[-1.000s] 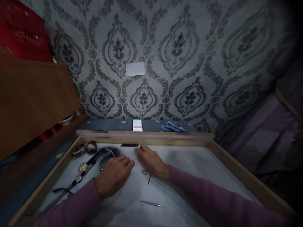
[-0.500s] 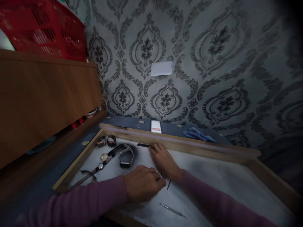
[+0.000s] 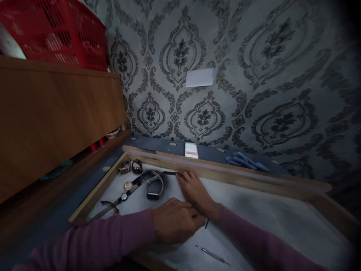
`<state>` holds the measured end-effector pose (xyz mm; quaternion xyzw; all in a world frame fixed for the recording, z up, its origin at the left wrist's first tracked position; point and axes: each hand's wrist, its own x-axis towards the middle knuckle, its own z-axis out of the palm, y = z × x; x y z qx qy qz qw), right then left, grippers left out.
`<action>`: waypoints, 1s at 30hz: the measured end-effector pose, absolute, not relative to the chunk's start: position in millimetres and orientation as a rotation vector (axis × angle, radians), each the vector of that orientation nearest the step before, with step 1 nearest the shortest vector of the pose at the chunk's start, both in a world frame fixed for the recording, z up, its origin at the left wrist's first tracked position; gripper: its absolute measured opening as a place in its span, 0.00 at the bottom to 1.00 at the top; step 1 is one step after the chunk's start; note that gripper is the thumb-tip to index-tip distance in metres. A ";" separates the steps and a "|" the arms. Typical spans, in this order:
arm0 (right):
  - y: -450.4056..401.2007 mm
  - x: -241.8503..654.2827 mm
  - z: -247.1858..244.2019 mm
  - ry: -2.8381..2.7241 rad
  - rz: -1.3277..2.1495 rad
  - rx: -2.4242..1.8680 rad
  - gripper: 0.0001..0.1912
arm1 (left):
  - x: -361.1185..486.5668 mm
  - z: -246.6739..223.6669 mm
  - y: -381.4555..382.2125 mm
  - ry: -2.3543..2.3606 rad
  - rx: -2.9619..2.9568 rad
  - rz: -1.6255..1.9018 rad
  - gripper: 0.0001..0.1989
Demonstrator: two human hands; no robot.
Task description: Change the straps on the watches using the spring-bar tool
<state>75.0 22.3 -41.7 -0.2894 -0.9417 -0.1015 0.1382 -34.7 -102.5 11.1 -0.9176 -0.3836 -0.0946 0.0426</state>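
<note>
Over the white floor of a wooden-framed tray (image 3: 231,177), my left hand (image 3: 179,222) is closed, its fingers curled around something I cannot make out. A thin dark piece (image 3: 207,223) shows just beyond its fingertips. My right hand (image 3: 196,190) reaches to the tray's back, its fingertips on the end of a dark flat strip (image 3: 170,173). Left of the hands lies a smartwatch (image 3: 153,195) with a looped band. Further left are a gold-faced watch (image 3: 128,186), a small round-faced watch (image 3: 124,196) and two looped watches (image 3: 137,166). A slim metal tool (image 3: 212,255) lies nearer me.
Behind the tray, a white card-like item (image 3: 191,150) and a crumpled blue cloth (image 3: 246,161) rest on blue patterned fabric. A wooden cabinet (image 3: 62,105) stands at the left with a red basket (image 3: 56,35) on top. The patterned wall holds a white paper (image 3: 199,78).
The view has shifted slightly, moving the scene rightward. My left hand has come a little closer to my right wrist. More of the dark strip shows beside my right fingertips.
</note>
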 end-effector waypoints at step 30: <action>17.7 81.8 -45.7 -2.518 -0.041 -0.734 0.13 | -172.8 65.7 -65.5 -1.981 -1.941 -1.314 0.11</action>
